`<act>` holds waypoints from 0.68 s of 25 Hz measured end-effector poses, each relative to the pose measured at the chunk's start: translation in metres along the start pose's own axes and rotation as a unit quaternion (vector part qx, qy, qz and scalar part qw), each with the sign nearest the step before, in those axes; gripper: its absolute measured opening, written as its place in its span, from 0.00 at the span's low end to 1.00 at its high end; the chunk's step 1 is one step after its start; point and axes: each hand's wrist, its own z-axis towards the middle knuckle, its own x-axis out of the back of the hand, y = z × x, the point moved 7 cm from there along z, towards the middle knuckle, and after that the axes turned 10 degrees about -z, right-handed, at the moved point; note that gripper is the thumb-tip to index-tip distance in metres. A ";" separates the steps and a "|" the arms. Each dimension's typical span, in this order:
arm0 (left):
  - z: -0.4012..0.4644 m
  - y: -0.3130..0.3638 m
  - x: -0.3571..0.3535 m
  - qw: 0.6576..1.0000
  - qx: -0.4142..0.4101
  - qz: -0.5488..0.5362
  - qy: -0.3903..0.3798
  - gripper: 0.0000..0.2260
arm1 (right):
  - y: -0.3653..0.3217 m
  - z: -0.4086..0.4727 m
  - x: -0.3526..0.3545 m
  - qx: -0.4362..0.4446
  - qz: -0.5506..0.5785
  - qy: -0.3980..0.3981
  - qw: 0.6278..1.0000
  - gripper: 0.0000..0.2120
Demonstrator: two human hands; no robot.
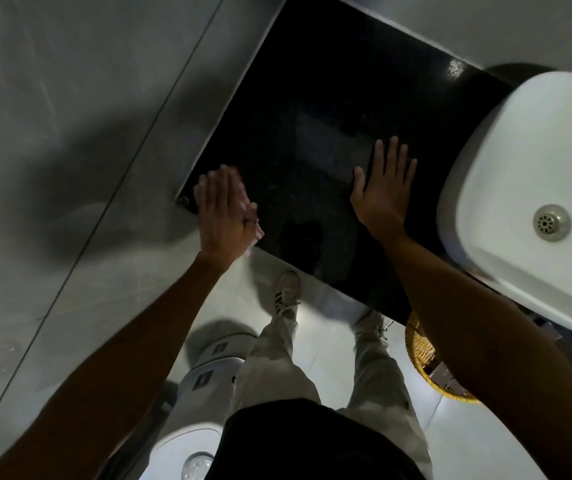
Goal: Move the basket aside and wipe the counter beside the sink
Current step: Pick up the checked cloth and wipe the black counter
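A glossy black counter [312,109] fills the middle of the head view, with a white sink [527,174] at its right end. My left hand [224,211] presses flat on a pink-and-white cloth [255,221] at the counter's near left corner; only the cloth's edges show past my fingers. My right hand [383,188] lies flat on the counter with fingers spread, just left of the sink, holding nothing. A yellow woven basket [423,362] sits on the floor below the counter's front edge, partly hidden by my right forearm.
Grey tiled walls meet the counter on its left and far sides. A white toilet [205,372] stands on the floor at the lower left beside my legs. The sink's metal drain [551,223] is visible. Light floor tiles lie underfoot.
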 end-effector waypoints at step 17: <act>-0.115 0.178 -0.007 0.753 -0.341 -0.378 -0.417 0.29 | 0.015 -0.086 0.039 0.020 0.418 -0.176 0.891 0.19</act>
